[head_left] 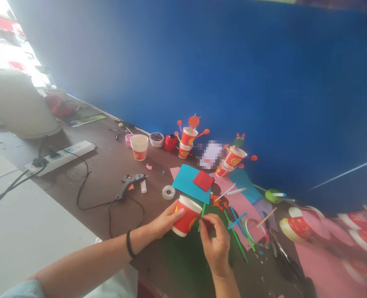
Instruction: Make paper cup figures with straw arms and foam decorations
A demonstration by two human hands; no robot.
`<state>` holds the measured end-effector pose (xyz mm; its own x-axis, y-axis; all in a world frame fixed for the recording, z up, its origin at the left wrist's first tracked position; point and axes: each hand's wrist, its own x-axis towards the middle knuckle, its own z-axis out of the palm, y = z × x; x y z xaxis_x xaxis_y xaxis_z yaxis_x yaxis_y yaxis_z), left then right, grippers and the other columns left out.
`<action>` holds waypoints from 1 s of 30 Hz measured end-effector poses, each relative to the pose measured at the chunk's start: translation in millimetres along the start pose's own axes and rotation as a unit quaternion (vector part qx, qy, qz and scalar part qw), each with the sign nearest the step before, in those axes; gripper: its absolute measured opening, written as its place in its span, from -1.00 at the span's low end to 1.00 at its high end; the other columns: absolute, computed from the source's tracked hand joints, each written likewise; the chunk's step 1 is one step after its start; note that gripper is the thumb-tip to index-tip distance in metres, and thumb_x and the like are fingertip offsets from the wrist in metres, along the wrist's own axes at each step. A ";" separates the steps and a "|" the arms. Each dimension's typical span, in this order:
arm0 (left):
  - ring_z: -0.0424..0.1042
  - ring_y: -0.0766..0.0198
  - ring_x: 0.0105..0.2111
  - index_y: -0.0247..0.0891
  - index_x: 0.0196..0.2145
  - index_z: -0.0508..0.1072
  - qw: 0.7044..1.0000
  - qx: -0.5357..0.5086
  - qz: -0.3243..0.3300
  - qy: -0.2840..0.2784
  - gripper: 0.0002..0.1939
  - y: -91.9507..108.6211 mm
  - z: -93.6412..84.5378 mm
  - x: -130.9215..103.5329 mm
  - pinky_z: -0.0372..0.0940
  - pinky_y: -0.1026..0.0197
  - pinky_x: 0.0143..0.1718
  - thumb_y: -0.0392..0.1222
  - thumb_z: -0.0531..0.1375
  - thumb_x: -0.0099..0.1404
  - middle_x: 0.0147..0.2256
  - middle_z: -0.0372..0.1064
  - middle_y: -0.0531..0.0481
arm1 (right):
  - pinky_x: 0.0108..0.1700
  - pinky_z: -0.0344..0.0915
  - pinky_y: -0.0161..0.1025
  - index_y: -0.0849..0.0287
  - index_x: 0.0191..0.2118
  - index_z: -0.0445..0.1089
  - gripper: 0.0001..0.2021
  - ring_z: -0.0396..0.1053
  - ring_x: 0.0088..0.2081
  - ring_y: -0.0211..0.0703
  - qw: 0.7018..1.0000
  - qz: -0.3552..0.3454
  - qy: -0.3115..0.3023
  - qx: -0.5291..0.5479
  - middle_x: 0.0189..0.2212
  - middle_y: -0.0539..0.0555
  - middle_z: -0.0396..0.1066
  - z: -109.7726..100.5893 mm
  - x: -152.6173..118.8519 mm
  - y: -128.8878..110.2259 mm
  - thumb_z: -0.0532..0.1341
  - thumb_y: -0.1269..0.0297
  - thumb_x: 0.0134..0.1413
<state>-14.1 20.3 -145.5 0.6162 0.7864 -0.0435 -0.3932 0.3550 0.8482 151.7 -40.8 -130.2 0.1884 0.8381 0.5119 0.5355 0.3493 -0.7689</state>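
Observation:
My left hand (164, 220) is wrapped round a red and white paper cup (185, 219), tilted slightly, with its white rim upward. At the cup's right side, my right hand (216, 244) pinches a thin green straw (203, 210) against or close to the wall; whether it touches the cup, I cannot tell. Just behind the cup lie a sheet of blue paper (183, 182) and a red paper piece (203, 181). More straws, a green one (237, 238) and crossed blue ones (237, 221), rest on the table right of my right hand.
A glue gun (129, 182) with a trailing cord lies left of a tape roll (168, 192). Two cup figures (189, 136) stand by the blue wall. Scissors (284, 252) and stacked cups (363, 231) are at right, a power strip (62, 157) at left.

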 end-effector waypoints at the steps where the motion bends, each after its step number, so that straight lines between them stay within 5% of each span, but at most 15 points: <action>1: 0.43 0.13 -0.24 -0.28 0.06 0.26 1.000 0.016 0.008 -0.004 -0.49 0.1 0.0 -0.5 0.32 0.14 -0.21 0.03 0.17 0.23 -0.13 0.41 -0.17 | -0.31 0.29 -0.25 0.12 -0.28 0.36 -0.92 0.34 -0.34 -0.15 1.000 -0.007 -0.007 -0.002 -0.37 0.08 0.37 -0.1 -0.1 -1.3 0.18 0.39 0.07; 11: 0.39 0.18 -0.24 -0.30 0.00 0.27 0.994 0.097 0.007 -0.051 -0.55 8.3 1.6 -1.6 0.29 0.20 -0.24 0.02 0.13 0.25 -0.18 0.39 -0.13 | -0.42 0.18 -0.33 0.13 -0.36 0.25 -0.92 0.20 -0.49 -0.26 0.987 0.117 -0.076 0.082 -0.51 -0.04 0.21 -3.5 2.0 -4.0 0.10 0.30 0.15; 13: 0.39 0.16 -0.23 -0.31 0.00 0.26 0.993 0.102 0.006 -0.057 -0.54 8.3 2.2 -1.4 0.29 0.18 -0.23 0.04 0.12 0.26 -0.18 0.39 -0.14 | -0.42 0.20 -0.33 0.13 -0.24 0.25 -0.92 0.22 -0.48 -0.26 0.982 0.140 -0.067 0.110 -0.45 -0.02 0.24 -4.8 2.2 -4.5 0.12 0.29 0.14; 16: 0.36 0.10 -0.16 -0.31 0.03 0.23 0.984 0.158 0.062 -0.062 -0.46 7.5 3.7 -1.6 0.27 0.12 -0.14 0.03 0.20 0.18 -0.12 0.36 -0.16 | -0.34 0.27 -0.28 0.12 0.05 0.12 -0.63 0.31 -0.39 -0.23 0.976 0.142 -0.067 0.152 -0.29 0.06 0.29 -6.4 1.2 -4.1 0.15 0.26 0.12; 20: 0.30 0.06 -0.07 -0.30 0.07 0.20 0.954 0.256 0.154 -0.024 -0.34 5.2 6.6 -2.0 0.20 0.08 -0.01 -0.11 0.33 0.05 -0.06 0.32 -0.17 | -0.31 0.29 -0.27 0.13 0.11 0.11 -0.56 0.33 -0.36 -0.22 0.977 0.117 -0.063 0.165 -0.31 0.04 0.30 -5.4 -1.4 0.9 0.14 0.22 0.13; 23: 0.31 0.06 -0.06 -0.27 0.07 0.21 0.962 0.229 0.148 0.032 -0.33 11.9 11.9 -1.8 0.22 0.09 -0.01 -0.15 0.34 0.03 -0.06 0.33 -0.17 | -0.50 0.18 -0.35 0.19 0.01 0.22 -0.64 0.23 -0.54 -0.32 0.976 0.121 0.050 0.176 -0.47 -0.05 0.28 -6.5 1.2 6.9 0.14 0.17 0.13; 27: 0.34 0.04 -0.06 -0.27 0.04 0.26 0.976 0.125 0.115 0.140 -0.39 45.3 27.2 2.4 0.28 0.10 -0.07 -0.13 0.33 0.05 -0.05 0.36 -0.18 | -0.60 0.00 -0.41 0.19 -0.27 0.28 -0.83 0.04 -0.66 -0.41 0.930 0.142 0.272 0.202 -0.66 -0.18 0.14 -21.8 13.0 14.1 0.13 0.19 0.14; 30: 0.35 0.07 -0.05 -0.24 0.04 0.27 0.974 0.095 0.129 0.162 -0.39 74.1 40.7 16.5 0.29 0.09 -0.05 -0.15 0.33 0.04 -0.04 0.37 -0.14 | -0.63 -0.06 -0.41 0.15 -0.39 0.22 -0.84 -0.02 -0.68 -0.41 0.899 0.144 0.340 0.234 -0.68 -0.20 0.04 -41.0 21.0 18.0 0.08 0.20 0.15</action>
<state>-5.2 39.0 -61.9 0.2530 0.9664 0.0460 -0.3550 0.0485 0.9336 199.0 -34.1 -117.5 0.8089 0.5281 0.2585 0.0084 0.4293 -0.9031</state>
